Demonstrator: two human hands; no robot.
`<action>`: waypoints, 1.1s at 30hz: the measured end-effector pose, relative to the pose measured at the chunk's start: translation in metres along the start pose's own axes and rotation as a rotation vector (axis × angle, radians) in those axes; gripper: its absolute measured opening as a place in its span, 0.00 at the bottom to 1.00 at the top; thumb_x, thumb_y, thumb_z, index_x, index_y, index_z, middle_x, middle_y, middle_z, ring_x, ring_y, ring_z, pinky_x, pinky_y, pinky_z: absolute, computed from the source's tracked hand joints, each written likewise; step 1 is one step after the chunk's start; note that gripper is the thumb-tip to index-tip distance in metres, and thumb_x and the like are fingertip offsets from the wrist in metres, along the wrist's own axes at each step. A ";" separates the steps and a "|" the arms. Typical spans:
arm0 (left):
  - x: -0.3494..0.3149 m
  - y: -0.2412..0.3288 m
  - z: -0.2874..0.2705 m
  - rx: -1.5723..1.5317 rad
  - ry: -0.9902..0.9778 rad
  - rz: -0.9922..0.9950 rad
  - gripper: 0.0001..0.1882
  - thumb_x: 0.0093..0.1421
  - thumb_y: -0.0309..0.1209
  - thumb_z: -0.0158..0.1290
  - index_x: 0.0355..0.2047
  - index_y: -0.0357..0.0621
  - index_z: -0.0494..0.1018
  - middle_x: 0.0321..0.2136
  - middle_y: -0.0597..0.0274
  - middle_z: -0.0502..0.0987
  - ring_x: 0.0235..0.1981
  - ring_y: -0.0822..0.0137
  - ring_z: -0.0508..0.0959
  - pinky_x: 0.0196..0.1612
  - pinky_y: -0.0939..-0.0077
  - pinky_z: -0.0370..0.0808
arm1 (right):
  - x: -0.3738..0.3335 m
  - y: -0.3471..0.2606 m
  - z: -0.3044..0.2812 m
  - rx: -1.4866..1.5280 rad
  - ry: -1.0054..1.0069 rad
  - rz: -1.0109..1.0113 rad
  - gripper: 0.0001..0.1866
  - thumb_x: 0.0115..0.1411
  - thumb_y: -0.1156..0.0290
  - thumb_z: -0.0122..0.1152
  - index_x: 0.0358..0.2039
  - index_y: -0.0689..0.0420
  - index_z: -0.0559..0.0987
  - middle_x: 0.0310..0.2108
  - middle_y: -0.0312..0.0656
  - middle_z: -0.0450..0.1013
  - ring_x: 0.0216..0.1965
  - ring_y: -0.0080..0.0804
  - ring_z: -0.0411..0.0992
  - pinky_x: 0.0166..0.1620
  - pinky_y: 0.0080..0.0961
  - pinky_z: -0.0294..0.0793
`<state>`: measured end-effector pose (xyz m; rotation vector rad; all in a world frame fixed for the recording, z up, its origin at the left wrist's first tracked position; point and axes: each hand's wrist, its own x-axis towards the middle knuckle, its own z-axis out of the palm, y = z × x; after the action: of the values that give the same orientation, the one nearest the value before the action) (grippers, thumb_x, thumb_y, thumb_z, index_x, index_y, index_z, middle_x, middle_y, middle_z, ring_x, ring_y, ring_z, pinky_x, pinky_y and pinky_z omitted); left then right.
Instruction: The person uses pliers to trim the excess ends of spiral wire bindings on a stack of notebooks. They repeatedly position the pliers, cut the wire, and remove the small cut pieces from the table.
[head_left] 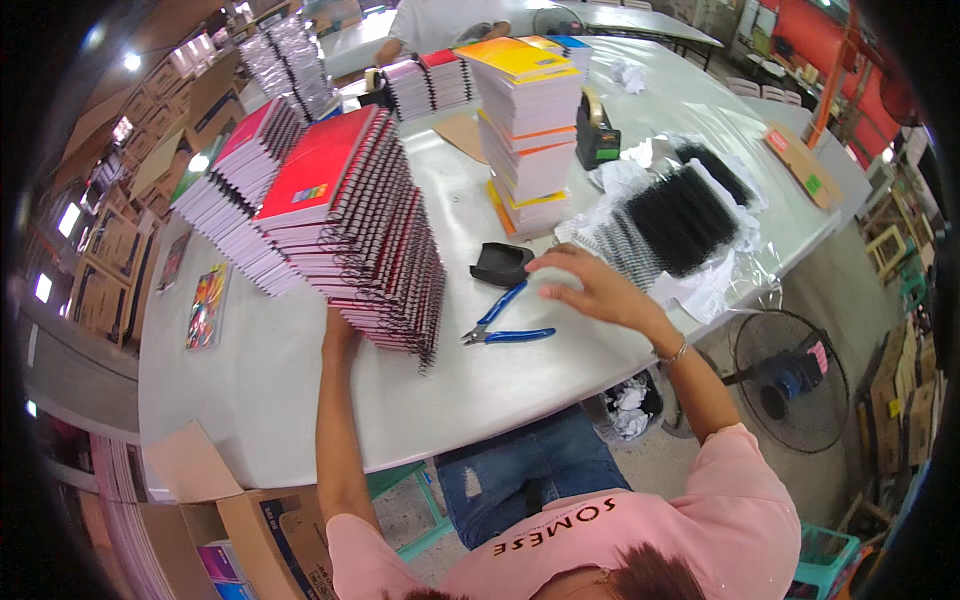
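A tall stack of red spiral-bound notebooks [330,175] stands left of centre on the table, wire edges facing right. My left hand [338,322] is against the lower near side of that stack; the notebooks hide its fingers. Over the table on the right, my right hand [597,286] is open, its fingers and thumb apart and holding nothing. Its fingertips come close to a small black plastic tray [502,264]. Blue-handled cutting pliers [500,325] lie with their handles spread, just below the tray.
Beyond the tray rises a stack of loose, yellow-topped page blocks [525,130], beside a tape dispenser [597,135]. Black wire spirals [680,220] lie on crumpled paper at the right. More notebooks [235,200] stand left. A fan [790,380] and an open carton [240,520] flank the table.
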<state>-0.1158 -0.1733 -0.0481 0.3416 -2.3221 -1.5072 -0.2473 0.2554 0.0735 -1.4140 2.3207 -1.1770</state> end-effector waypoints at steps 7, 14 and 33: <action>0.026 0.014 0.035 -0.444 0.058 -0.203 0.23 0.71 0.31 0.48 0.65 0.37 0.64 0.56 0.59 0.74 0.55 0.67 0.72 0.57 0.71 0.71 | 0.002 -0.004 0.061 -0.405 -0.025 0.042 0.44 0.47 0.41 0.76 0.61 0.48 0.73 0.54 0.48 0.61 0.56 0.50 0.60 0.57 0.53 0.59; 0.034 0.013 0.022 -0.464 0.008 -0.131 0.25 0.69 0.31 0.53 0.64 0.37 0.67 0.58 0.58 0.74 0.53 0.65 0.74 0.58 0.68 0.73 | 0.010 0.009 0.081 -0.488 -0.089 0.030 0.47 0.42 0.36 0.76 0.58 0.48 0.73 0.56 0.52 0.58 0.55 0.56 0.58 0.55 0.58 0.60; 0.001 0.076 -0.015 -0.218 0.085 0.186 0.19 0.75 0.38 0.46 0.53 0.38 0.78 0.41 0.67 0.80 0.45 0.74 0.75 0.53 0.75 0.71 | 0.018 -0.045 0.023 0.283 0.256 0.100 0.28 0.69 0.57 0.59 0.61 0.64 0.70 0.50 0.55 0.73 0.55 0.47 0.70 0.58 0.34 0.68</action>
<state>-0.1113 -0.1550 0.0273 0.1263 -2.0382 -1.5995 -0.2147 0.2184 0.0943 -1.0938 2.2332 -1.6613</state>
